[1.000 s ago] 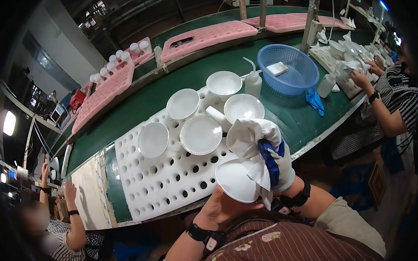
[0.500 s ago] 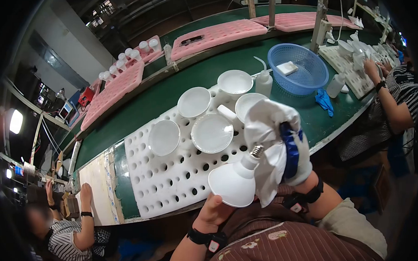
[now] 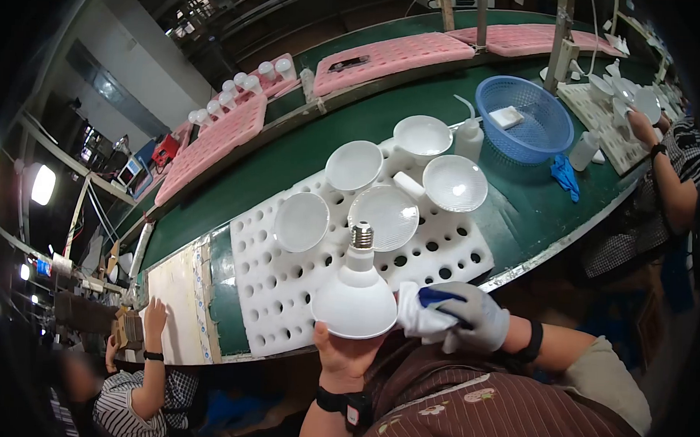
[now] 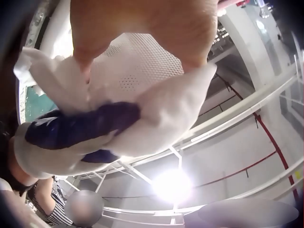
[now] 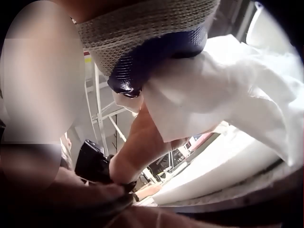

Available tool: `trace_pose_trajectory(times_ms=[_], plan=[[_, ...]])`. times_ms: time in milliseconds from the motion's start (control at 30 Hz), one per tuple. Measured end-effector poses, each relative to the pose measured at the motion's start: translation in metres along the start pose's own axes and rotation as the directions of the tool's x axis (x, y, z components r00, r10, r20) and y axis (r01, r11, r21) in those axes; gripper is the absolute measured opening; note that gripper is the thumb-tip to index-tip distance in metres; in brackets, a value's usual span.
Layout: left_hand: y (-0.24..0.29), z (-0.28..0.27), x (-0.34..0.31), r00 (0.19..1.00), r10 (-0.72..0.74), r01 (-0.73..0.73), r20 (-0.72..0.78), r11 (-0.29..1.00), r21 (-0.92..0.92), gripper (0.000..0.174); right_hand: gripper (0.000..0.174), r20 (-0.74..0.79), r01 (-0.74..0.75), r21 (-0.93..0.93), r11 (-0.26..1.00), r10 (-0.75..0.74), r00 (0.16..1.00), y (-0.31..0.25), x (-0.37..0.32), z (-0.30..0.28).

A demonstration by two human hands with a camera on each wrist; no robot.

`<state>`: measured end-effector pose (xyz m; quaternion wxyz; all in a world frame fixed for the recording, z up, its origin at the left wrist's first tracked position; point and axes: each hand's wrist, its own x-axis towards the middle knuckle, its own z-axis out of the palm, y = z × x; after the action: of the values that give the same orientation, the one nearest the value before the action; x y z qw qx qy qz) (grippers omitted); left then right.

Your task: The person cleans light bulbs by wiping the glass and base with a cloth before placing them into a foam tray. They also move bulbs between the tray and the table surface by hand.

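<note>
Head view shows the white lamp (image 3: pixel 355 299) over the near edge of the perforated tray (image 3: pixel 278 293), screw cap up. The bare left hand (image 3: pixel 347 355) cups it from below, fingers and thumb bent round its wide rim; the gloved right hand (image 3: pixel 473 321) has its fingers closed on a bunched white cloth (image 3: pixel 422 313), just beside the rim. Five other lamps (image 3: pixel 356 165) sit on the tray, faces up.

To wipe well, I would hold the lamp by its rim, draw a flat, clean fold across the face with light, even strokes, and keep bare fingertips off the wiped part; the smooth shell could slip if gripped loosely.

Left wrist view alone reveals the lamp's dimpled face, hidden from the head camera; whether the cloth presses there, I cannot tell. Right wrist view brings out the glove's knit and dark-blue patches.
</note>
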<state>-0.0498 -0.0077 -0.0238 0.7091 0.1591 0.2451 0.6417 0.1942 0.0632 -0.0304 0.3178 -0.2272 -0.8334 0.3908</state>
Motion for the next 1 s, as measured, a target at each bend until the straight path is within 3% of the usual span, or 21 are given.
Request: trace_pose_trajectory(times_ms=[67,100,133,200,267,300,400,433,467,500,533,600,667,733,767,800,833,867,900,933,1000], plan=[[0.012,0.007,-0.001,0.999,0.005,-0.004,0.047,0.999,-0.039,0.102,0.044,-0.132,-0.061,-0.075,0.995,0.050,0.990,0.011,-0.012,-0.005],[0.017,0.018,-0.003,0.998,0.029,-0.034,0.050,0.995,0.091,0.109,0.045,-0.201,-0.174,-0.058,0.983,0.159,0.967,0.006,-0.013,-0.012],[0.021,0.024,-0.004,0.997,0.045,-0.058,0.062,0.973,0.222,0.118,0.042,-0.263,-0.169,-0.046,0.984,0.152,0.953,0.011,-0.010,-0.021],[0.022,0.005,-0.006,0.997,0.057,-0.068,0.050,0.963,0.260,0.125,0.042,-0.374,-0.135,0.161,0.978,0.187,0.908,-0.003,0.002,-0.040],[0.024,0.007,-0.008,0.988,0.089,-0.147,0.126,0.795,0.588,0.128,0.045,-0.409,-0.198,0.266,0.943,0.296,0.863,-0.011,0.009,-0.049],[0.024,0.008,-0.007,0.988,0.086,-0.146,0.128,0.795,0.588,0.128,0.045,-0.397,-0.259,0.397,0.880,0.419,0.817,-0.023,0.013,-0.052],[0.020,0.015,-0.006,0.977,0.105,-0.201,0.186,0.748,0.632,0.131,0.044,-0.359,-0.162,0.441,0.883,0.339,0.869,-0.041,0.020,-0.053],[0.018,0.022,-0.007,0.986,0.080,-0.152,0.144,0.778,0.610,0.131,0.048,-0.370,0.087,0.193,0.977,-0.010,0.929,-0.034,0.028,-0.052],[0.016,0.026,-0.006,0.993,0.051,-0.102,0.103,0.805,0.585,0.132,0.057,-0.197,0.163,-0.164,0.973,-0.194,0.961,-0.039,0.035,-0.059],[0.013,0.029,-0.006,0.993,0.026,-0.086,0.113,0.816,0.572,0.131,0.061,-0.125,0.212,-0.425,0.880,-0.289,0.949,-0.051,0.047,-0.048],[0.009,0.035,-0.007,0.992,-0.020,-0.044,0.123,0.867,0.497,0.130,0.065,-0.031,0.255,-0.649,0.717,-0.359,0.933,-0.058,0.054,-0.038],[0.006,0.037,-0.005,0.989,-0.032,-0.048,0.147,0.859,0.510,0.129,0.062,-0.080,0.132,-0.612,0.780,-0.227,0.971,-0.050,0.057,-0.035],[0.003,0.034,-0.007,0.991,0.007,-0.078,0.135,0.843,0.532,0.128,0.036,-0.160,0.089,-0.533,0.841,-0.204,0.966,-0.045,0.071,-0.036],[0.012,0.030,-0.006,0.986,0.016,-0.138,0.167,0.648,0.749,0.127,0.028,-0.048,-0.032,-0.336,0.941,0.017,0.999,-0.031,0.068,-0.038],[0.013,0.026,-0.005,0.985,0.015,-0.139,0.171,0.651,0.746,0.127,0.028,-0.048,-0.035,-0.341,0.940,0.019,0.999,-0.025,0.065,-0.036],[0.013,0.020,-0.006,0.976,0.004,-0.180,0.218,0.576,0.797,0.128,0.027,-0.072,-0.194,-0.147,0.970,0.185,0.980,-0.020,0.062,-0.033],[0.013,0.017,-0.006,0.966,-0.008,-0.222,0.260,0.496,0.839,0.129,0.025,-0.059,-0.344,0.054,0.937,0.347,0.936,-0.016,0.059,-0.032],[0.015,0.017,-0.007,0.967,-0.006,-0.219,0.256,0.498,0.839,0.129,0.025,-0.054,-0.346,0.054,0.937,0.349,0.936,-0.014,0.055,-0.036],[0.018,0.017,-0.008,0.956,-0.005,-0.254,0.294,0.487,0.836,0.130,0.025,-0.083,-0.432,0.365,0.825,0.491,0.867,-0.013,0.051,-0.041],[0.021,0.017,-0.008,0.943,-0.006,-0.291,0.334,0.474,0.831,0.131,0.026,-0.063,-0.448,0.641,0.623,0.624,0.779,-0.010,0.047,-0.045],[0.024,0.015,-0.013,0.958,0.010,-0.246,0.288,0.550,0.798,0.132,0.029,-0.145,-0.414,0.624,0.663,0.618,0.773,-0.017,0.043,-0.050]])
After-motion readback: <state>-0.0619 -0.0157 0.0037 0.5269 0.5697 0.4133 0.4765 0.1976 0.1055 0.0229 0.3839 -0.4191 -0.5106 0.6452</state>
